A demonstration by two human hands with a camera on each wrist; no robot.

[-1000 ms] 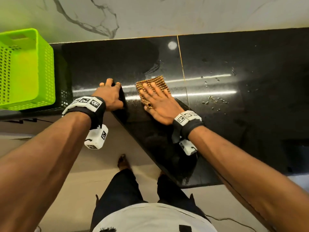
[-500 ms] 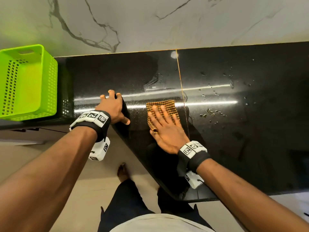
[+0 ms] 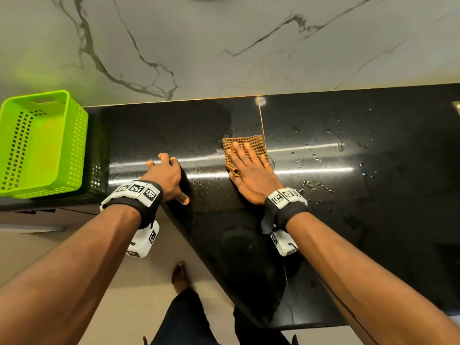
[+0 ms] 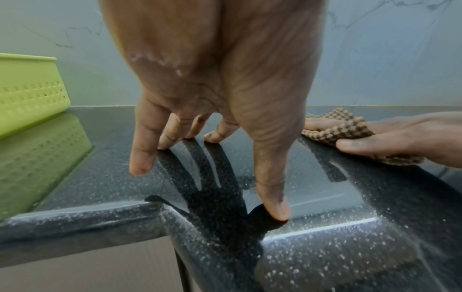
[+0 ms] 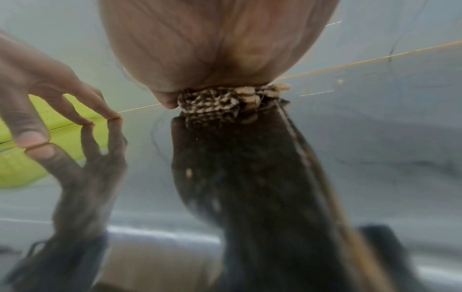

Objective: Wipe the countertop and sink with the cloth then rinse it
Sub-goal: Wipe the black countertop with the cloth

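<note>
A brown checked cloth (image 3: 245, 148) lies flat on the glossy black countertop (image 3: 348, 220), just left of the gold seam. My right hand (image 3: 249, 168) presses on it with straight fingers spread over the weave; the same cloth (image 4: 337, 130) shows at the right in the left wrist view, and bunched under my palm as the cloth (image 5: 220, 104) in the right wrist view. My left hand (image 3: 166, 175) rests on the counter near its angled front corner, fingertips (image 4: 165, 144) and thumb touching the stone and holding nothing. No sink is in view.
A lime green perforated basket (image 3: 42, 143) stands at the counter's left end against the marble wall (image 3: 224, 46). Water drops and small crumbs (image 3: 313, 185) lie right of the seam. The counter's front edge cuts diagonally toward my legs and the floor.
My right hand has slid the cloth to the right, up to the gold seam. The left hand has stayed at the counter's corner while the head view tilted.
</note>
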